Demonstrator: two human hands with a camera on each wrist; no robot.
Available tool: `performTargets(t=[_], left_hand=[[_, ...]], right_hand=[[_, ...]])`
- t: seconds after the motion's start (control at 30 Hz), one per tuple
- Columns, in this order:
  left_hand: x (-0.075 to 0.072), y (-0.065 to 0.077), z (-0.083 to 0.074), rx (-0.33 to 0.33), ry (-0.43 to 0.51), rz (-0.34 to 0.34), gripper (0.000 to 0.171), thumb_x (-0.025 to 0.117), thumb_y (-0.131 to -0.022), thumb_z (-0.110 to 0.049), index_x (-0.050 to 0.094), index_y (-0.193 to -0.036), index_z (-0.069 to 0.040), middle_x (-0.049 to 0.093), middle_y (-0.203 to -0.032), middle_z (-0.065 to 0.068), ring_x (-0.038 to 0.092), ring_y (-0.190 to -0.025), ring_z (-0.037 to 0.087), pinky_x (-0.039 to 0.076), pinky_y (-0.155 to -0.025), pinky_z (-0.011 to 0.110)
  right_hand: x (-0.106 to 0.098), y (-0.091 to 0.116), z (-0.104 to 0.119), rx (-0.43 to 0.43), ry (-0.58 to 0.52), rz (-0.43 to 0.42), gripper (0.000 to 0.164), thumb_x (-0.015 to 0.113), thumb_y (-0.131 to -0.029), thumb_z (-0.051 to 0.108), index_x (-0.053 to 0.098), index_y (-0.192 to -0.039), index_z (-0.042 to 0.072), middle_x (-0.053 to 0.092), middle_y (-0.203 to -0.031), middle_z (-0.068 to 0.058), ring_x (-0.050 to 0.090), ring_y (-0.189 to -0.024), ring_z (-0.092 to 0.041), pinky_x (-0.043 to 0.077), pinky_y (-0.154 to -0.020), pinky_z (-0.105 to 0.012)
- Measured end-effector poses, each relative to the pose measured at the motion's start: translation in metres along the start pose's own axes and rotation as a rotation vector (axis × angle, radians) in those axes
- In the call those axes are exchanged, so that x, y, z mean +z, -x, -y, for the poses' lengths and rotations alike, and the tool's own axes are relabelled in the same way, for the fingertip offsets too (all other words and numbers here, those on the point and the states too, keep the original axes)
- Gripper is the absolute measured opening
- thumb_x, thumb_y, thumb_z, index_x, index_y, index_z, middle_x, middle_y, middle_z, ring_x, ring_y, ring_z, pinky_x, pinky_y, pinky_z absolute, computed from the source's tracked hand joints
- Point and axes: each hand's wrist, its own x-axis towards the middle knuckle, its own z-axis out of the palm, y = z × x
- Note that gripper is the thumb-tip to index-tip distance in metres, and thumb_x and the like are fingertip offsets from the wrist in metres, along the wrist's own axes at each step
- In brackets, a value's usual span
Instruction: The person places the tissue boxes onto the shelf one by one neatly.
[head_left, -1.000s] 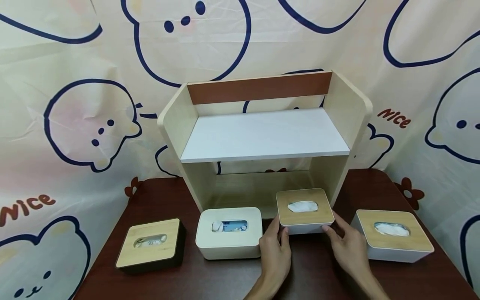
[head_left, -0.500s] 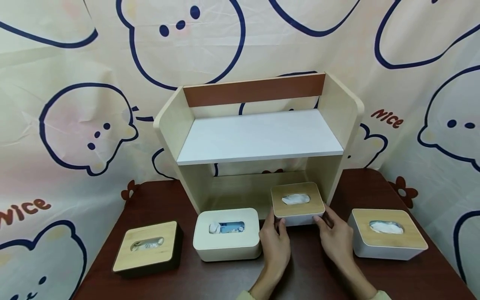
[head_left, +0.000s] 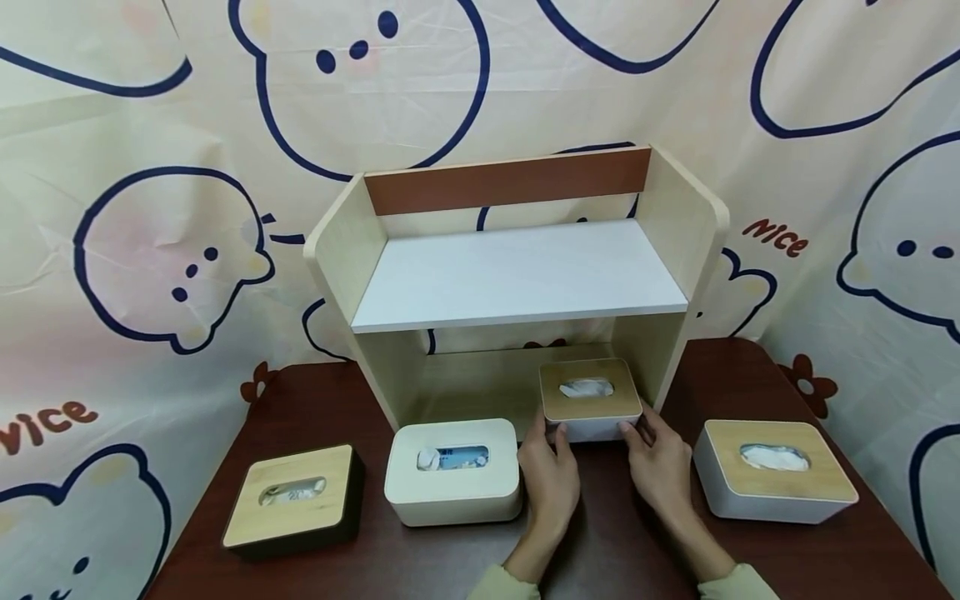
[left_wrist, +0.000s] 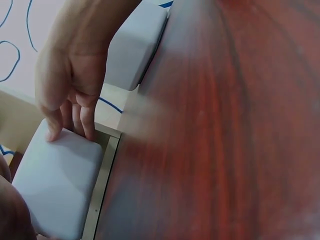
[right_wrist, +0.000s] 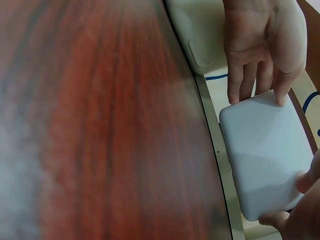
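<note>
A small tissue box (head_left: pixel 592 410) with a wood-look lid and pale body is held at the front of the lower compartment of a shelf unit (head_left: pixel 517 275), near its right side panel. My left hand (head_left: pixel 550 479) grips the box's left end, and my right hand (head_left: pixel 662 467) grips the right end. Both thumbs press on its front face. In the left wrist view the right hand (left_wrist: pixel 75 75) shows, fingers behind the box's end and thumb on its pale face (left_wrist: pixel 60 170). White tissue shows in the lid slot. Whether the box's underside touches the shelf is hidden.
A cream tissue box (head_left: pixel 453 492) stands just left of my left hand. Farther left lies a dark tissue box with a light wood lid (head_left: pixel 292 500). Another pale, wood-lidded tissue box (head_left: pixel 776 471) stands at right. All rest on the dark red-brown table (head_left: pixel 420 567); a printed cloth hangs behind.
Both hands have carried the tissue box forward, away from me, to the lower compartment's opening. The head view has shifted slightly. The other boxes stay in place.
</note>
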Motion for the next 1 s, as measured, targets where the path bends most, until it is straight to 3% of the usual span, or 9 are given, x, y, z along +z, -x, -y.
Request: performTargets(t=[0.13,0.23,0.33,0.37,0.63,1.0], left_hand=[[0.001,-0.002,0.000,-0.001,-0.005,0.000,0.042,0.072,-0.098,0.003,0.068,-0.140,-0.001,0.078,-0.126,0.016,0.074,-0.119,0.031,0.062,-0.094,0.049],[0.001,-0.003,-0.001,0.005,-0.008,0.004,0.043,0.072,-0.098,0.004,0.066,-0.141,0.001,0.077,-0.129,0.017,0.073,-0.121,0.032,0.062,-0.096,0.050],[0.002,-0.005,-0.001,0.009,-0.011,0.016,0.047,0.072,-0.099,0.003,0.063,-0.145,0.003,0.074,-0.135,0.019,0.071,-0.126,0.034,0.061,-0.100,0.051],[0.002,-0.005,-0.001,0.007,-0.008,0.021,0.048,0.072,-0.099,0.002,0.062,-0.146,0.003,0.073,-0.136,0.020,0.070,-0.127,0.035,0.060,-0.101,0.051],[0.000,-0.008,0.000,0.003,0.001,0.068,0.050,0.072,-0.099,0.001,0.060,-0.148,0.003,0.071,-0.140,0.020,0.068,-0.130,0.035,0.059,-0.103,0.052],[-0.007,-0.010,-0.003,-0.040,0.058,0.189,0.062,0.069,-0.103,-0.006,0.044,-0.158,0.008,0.057,-0.156,0.026,0.055,-0.145,0.038,0.051,-0.116,0.056]], right_hand=[[0.001,-0.003,0.001,0.007,0.018,0.014,0.051,0.070,-0.105,0.010,0.058,-0.152,-0.001,0.066,-0.141,-0.028,0.069,-0.124,-0.037,0.044,-0.083,0.003],[0.000,-0.004,0.003,0.005,0.038,0.025,0.051,0.069,-0.105,0.011,0.056,-0.153,-0.002,0.065,-0.142,-0.028,0.069,-0.125,-0.039,0.058,-0.093,-0.020],[-0.001,-0.005,0.004,0.006,0.057,0.028,0.052,0.068,-0.106,0.013,0.055,-0.154,-0.003,0.065,-0.143,-0.029,0.069,-0.126,-0.041,0.059,-0.100,-0.046],[0.000,-0.005,0.004,0.008,0.060,0.027,0.052,0.068,-0.106,0.013,0.055,-0.154,-0.003,0.064,-0.143,-0.029,0.069,-0.126,-0.041,0.058,-0.100,-0.051],[0.000,-0.006,0.006,0.028,0.079,0.034,0.053,0.068,-0.107,0.015,0.053,-0.155,-0.004,0.064,-0.144,-0.029,0.068,-0.127,-0.041,0.057,-0.102,-0.053],[-0.012,-0.006,0.010,0.076,0.088,0.174,0.066,0.064,-0.110,0.028,0.039,-0.165,0.002,0.053,-0.158,-0.026,0.060,-0.140,-0.039,0.053,-0.110,-0.053]])
